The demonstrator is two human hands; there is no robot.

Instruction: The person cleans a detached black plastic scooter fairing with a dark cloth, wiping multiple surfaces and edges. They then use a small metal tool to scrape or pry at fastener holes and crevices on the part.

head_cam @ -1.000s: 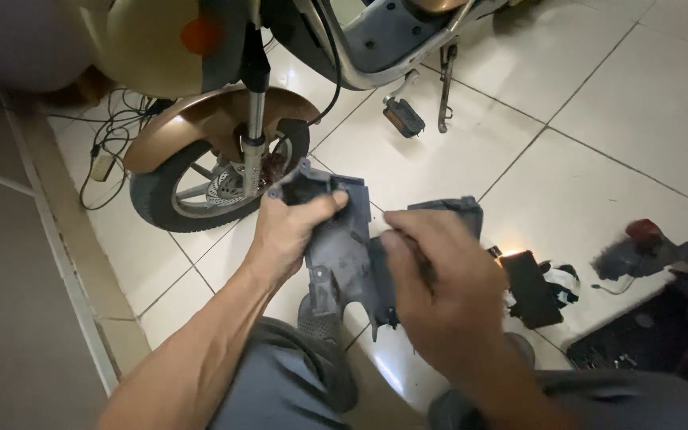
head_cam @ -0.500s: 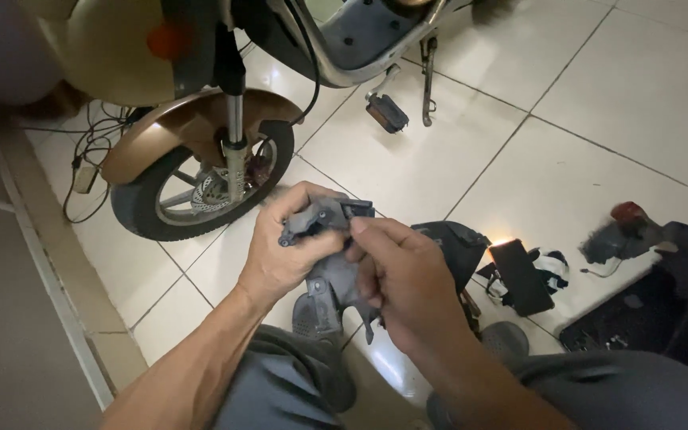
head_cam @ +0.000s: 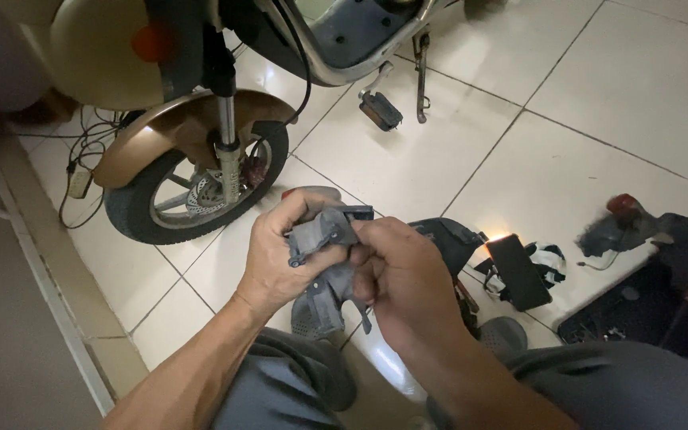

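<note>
A: What holds the left hand (head_cam: 280, 259)?

B: It wraps the grey plastic part (head_cam: 322, 271) from nine o'clock, fingers pressed around it, probably to keep it steady above the lap.

A: And the right hand (head_cam: 404, 283)?

B: From three o'clock, its fingers pinch the same part. The scooter wheel (head_cam: 193, 191) stands at eleven o'clock. I see no container here.

Open tile floor (head_cam: 599, 87) lies ahead-right; the front wheel (head_cam: 193, 191) and perhaps scattered parts (head_cam: 519, 271) crowd nearer.
</note>
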